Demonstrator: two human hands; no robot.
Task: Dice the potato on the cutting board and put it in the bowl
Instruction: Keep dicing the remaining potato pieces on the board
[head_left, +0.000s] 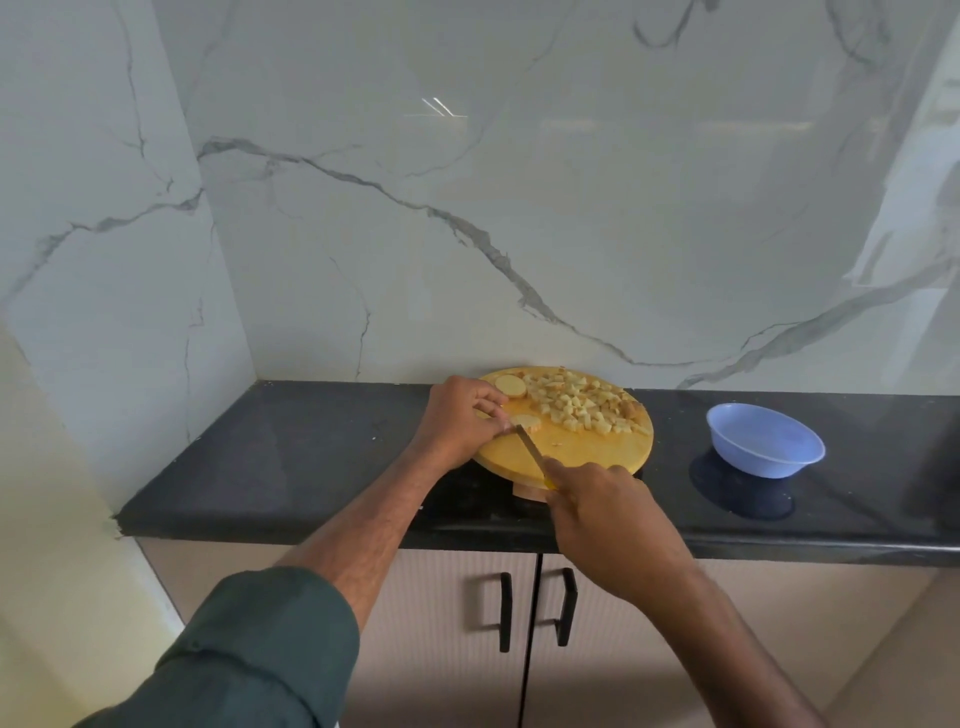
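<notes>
A round wooden cutting board (582, 452) lies on the black counter against the marble wall. Several diced potato pieces (576, 405) are heaped on its far half. A round potato slice (525, 422) lies at the board's left, and my left hand (462, 421) pinches it with curled fingers. Another slice (510, 386) lies behind that hand. My right hand (602, 512) grips a knife (531, 448) by its yellow handle; the blade tip meets the held slice. An empty pale blue bowl (763, 441) stands to the right of the board.
The black counter (291, 457) runs to a corner of marble wall on the left. Its front edge overhangs beige cabinet doors with two black handles (535, 610). Bare counter lies between the board and the bowl.
</notes>
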